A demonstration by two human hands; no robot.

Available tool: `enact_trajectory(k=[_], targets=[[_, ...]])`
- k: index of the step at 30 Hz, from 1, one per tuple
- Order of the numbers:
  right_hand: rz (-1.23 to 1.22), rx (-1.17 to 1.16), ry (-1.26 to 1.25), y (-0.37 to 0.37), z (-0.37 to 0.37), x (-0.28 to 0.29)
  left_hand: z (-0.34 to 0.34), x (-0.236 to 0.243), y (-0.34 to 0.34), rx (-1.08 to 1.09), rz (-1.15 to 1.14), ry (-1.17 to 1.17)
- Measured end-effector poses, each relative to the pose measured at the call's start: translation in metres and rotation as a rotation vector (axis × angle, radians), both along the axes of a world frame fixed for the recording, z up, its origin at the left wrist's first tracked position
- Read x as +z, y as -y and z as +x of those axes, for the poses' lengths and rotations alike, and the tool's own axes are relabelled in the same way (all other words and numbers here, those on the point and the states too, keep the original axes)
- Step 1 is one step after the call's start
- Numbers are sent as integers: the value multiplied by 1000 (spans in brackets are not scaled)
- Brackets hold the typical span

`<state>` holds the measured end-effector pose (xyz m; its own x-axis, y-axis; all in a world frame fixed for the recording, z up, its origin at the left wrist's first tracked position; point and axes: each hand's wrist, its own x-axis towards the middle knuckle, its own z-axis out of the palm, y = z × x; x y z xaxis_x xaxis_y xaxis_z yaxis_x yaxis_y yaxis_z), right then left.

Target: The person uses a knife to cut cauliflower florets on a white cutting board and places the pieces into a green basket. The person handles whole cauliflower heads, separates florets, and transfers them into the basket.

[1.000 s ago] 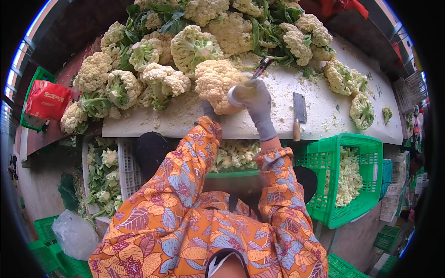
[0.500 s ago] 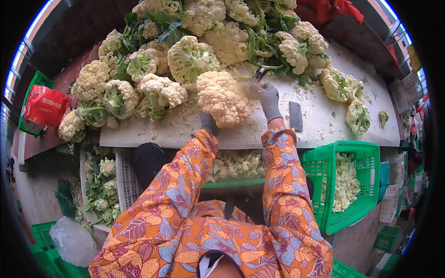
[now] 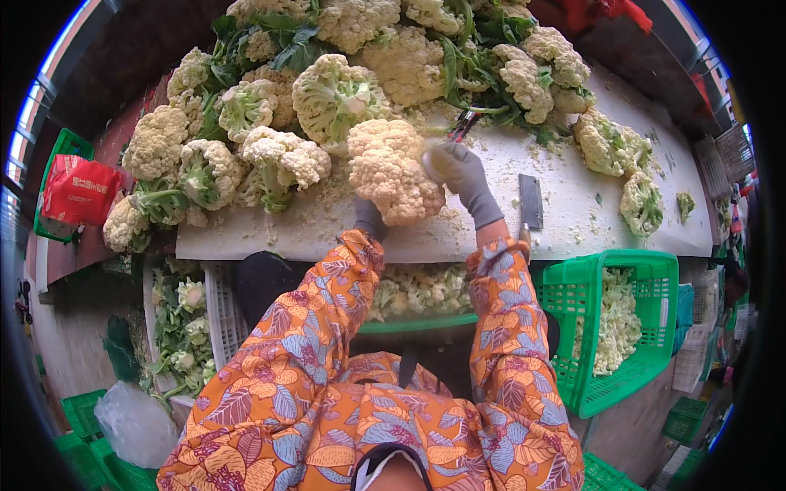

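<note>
A big pale cream cauliflower [image 3: 395, 173] is held up over the near part of the white worktop. My left hand [image 3: 370, 219], in a grey glove, grips it from below; its fingers are hidden behind the head. Close against the cauliflower's right side, my grey-gloved right hand [image 3: 461, 176] has its fingers closed. Something small, pale and rounded shows at those fingertips, too blurred to name. Just beyond the right hand lies a tool with a red and black handle [image 3: 465, 124]. A cleaver [image 3: 530, 203] rests on the worktop to the right of that hand.
Heaped cauliflowers [image 3: 336, 94] with leaves cover the worktop's [image 3: 499, 219] far side. A green crate [image 3: 573, 327] of cut florets [image 3: 616, 323] stands at right; another florets container [image 3: 422, 293] sits below the edge. Leafy trimmings [image 3: 184, 331] fill a bin at left.
My right hand has shifted slightly right and nearer, still beside the cauliflower. The left hand keeps its hold. The cleaver's wooden handle now shows past my right sleeve.
</note>
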<state>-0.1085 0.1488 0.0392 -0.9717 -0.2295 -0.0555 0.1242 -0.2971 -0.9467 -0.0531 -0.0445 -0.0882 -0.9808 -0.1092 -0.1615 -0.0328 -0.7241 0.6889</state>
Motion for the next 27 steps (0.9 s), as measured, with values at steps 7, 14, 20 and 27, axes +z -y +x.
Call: enact_trajectory(k=[7,14,20,27], targets=[[255,1,-421,67,-25,95,-12,-11,15,75,26,-189],[604,-194,-68,26,-78,63,-24,-14,0,130,-191,-36],[573,-158,-43,11,-79,31,-12,-8,-17,5,-95,-113],[701,-134,-139,-39,-65,1,-9,17,-38,-46,202,127]])
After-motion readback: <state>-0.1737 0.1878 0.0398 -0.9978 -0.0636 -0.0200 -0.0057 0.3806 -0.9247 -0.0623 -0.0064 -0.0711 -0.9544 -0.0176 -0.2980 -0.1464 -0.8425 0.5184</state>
